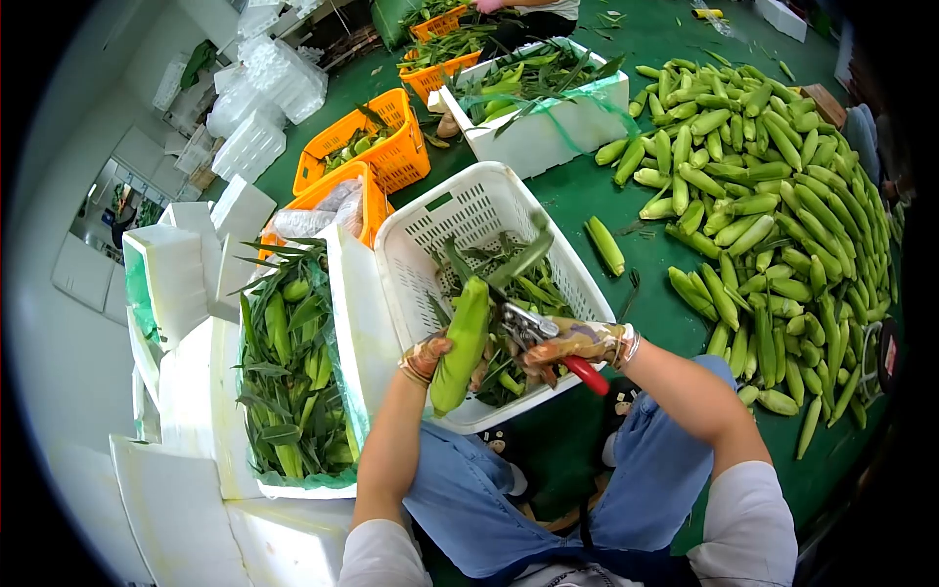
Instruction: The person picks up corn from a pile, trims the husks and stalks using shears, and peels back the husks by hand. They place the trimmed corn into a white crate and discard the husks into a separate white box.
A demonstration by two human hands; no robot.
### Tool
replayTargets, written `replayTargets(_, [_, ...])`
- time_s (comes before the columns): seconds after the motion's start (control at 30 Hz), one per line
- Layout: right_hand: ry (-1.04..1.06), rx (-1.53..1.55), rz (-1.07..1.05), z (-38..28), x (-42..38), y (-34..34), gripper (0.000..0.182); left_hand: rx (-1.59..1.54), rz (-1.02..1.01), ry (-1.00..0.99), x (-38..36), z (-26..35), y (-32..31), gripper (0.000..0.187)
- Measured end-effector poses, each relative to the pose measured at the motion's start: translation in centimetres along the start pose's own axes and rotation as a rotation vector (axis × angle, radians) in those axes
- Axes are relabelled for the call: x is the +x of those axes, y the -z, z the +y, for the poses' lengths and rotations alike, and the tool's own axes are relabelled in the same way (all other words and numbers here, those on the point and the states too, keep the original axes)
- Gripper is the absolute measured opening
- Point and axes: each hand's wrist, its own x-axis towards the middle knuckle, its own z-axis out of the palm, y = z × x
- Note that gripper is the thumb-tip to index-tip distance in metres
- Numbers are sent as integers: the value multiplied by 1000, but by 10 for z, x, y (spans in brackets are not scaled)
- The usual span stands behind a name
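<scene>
My left hand [424,358], in a patterned work glove, is closed around an ear of corn in its green husk [463,344], held tilted over a white plastic basket [411,238]. My right hand [572,342], gloved too, grips red-handled pruning shears [525,324]. The metal head of the shears is right at the top of the ear, where long leaves stick out. Cut leaves and husk trimmings [533,284] lie in the basket below. The tips of my left fingers are partly hidden behind the ear.
A big heap of husked-green corn [763,215] covers the floor at right, with one loose ear [604,246] nearer. At left stands a foam box [357,313] of leafy corn. Orange crates [396,161] and another foam box [548,147] stand behind. A person [536,22] sits at the top.
</scene>
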Motion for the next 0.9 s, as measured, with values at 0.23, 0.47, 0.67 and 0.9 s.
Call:
replayTargets(0.23, [-137, -62, 300, 28, 14, 1, 50, -131, 249, -275, 39, 1, -23, 54])
replayTargets(0.47, [201, -245, 791, 80, 4, -15, 60, -378, 363, -219, 92, -34, -56, 60])
replayTargets(0.67, [-58, 323, 830, 65, -125, 43, 40, 597, 711, 214, 105, -3, -11, 58])
replayTargets(0.9, [30, 67, 1532, 94, -389, 270, 46, 1124, 1295, -716, -114, 65, 58, 14])
